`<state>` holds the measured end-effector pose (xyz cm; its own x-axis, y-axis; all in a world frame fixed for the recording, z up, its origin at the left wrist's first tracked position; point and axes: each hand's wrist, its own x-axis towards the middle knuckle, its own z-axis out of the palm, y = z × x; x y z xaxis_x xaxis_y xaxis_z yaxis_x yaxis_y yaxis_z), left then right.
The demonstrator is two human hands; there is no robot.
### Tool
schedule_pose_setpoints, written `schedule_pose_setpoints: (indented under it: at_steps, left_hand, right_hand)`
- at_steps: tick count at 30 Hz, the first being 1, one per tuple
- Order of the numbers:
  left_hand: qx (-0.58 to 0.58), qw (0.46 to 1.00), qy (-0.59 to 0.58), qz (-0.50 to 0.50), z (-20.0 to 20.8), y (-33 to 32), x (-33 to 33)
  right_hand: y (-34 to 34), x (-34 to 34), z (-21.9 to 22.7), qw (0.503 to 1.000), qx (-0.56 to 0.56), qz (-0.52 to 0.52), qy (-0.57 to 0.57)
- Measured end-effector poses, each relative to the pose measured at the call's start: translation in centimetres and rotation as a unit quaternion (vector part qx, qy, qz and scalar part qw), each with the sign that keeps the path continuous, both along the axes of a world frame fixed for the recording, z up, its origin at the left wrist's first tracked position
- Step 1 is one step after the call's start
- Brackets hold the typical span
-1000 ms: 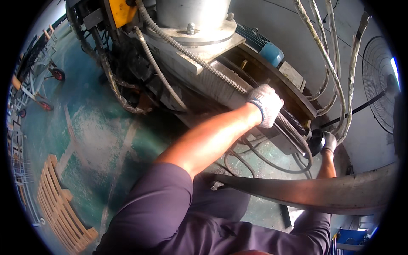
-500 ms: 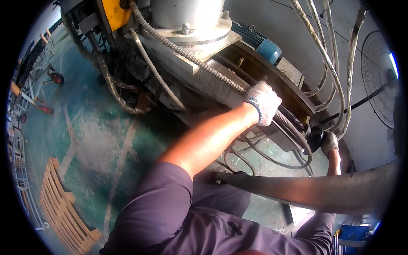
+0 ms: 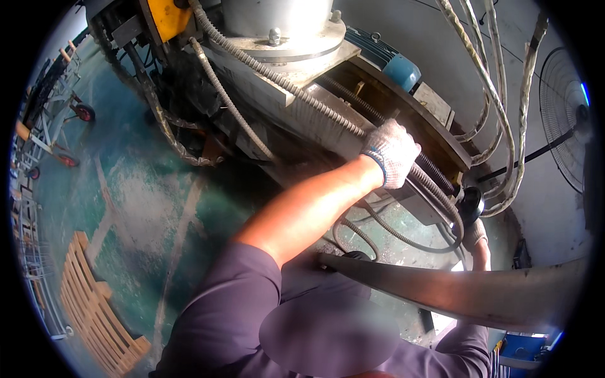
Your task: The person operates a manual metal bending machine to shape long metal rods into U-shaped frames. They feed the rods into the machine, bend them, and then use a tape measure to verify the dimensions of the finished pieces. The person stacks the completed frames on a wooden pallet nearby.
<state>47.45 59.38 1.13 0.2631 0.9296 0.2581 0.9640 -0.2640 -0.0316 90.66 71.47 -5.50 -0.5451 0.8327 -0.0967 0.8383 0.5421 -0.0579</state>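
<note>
My left hand [image 3: 392, 154], in a white knitted glove, is closed over the machine's edge. A grey ribbed flexible conduit [image 3: 328, 115] runs under it, and its fingertips are hidden, so what it grips cannot be made out. Beside it a dark threaded screw [image 3: 433, 172] lies in the machine's trough. At the screw's near right end sits a black handwheel [image 3: 471, 205]. My right hand [image 3: 476, 235], also gloved, is closed at the lower side of that handwheel, its fingers partly hidden behind it.
A long grey metal bar [image 3: 441, 291] crosses before me, over my right forearm. A blue motor [image 3: 401, 72] sits on the machine's far side. Wrapped hoses [image 3: 488, 94] hang near a standing fan [image 3: 563, 120]. A wooden pallet [image 3: 94, 309] lies on the green floor at left.
My right hand has moved down and slightly left around the handwheel, from its right side to its lower side. The left hand has stayed nearly in place.
</note>
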Motion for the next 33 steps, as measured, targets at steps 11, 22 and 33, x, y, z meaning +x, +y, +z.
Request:
schedule_pose_setpoints:
  at_steps: [11, 22, 33]
  left_hand:
    - [-0.011, 0.999, -0.009, 0.030, 0.4, -0.6, -1.5]
    - [-0.015, 0.999, -0.029, 0.018, 0.2, -0.6, -1.2]
    - [0.001, 0.999, -0.044, 0.022, -0.4, -0.6, 0.0]
  right_hand:
    - [1.1, -4.4, 0.6, 0.902, 0.367, -0.057, 0.220]
    - [0.1, -2.9, 1.3, 0.990, 0.092, -0.101, -0.046]
    - [11.8, -0.8, -2.1, 0.983, 0.155, -0.097, -0.005]
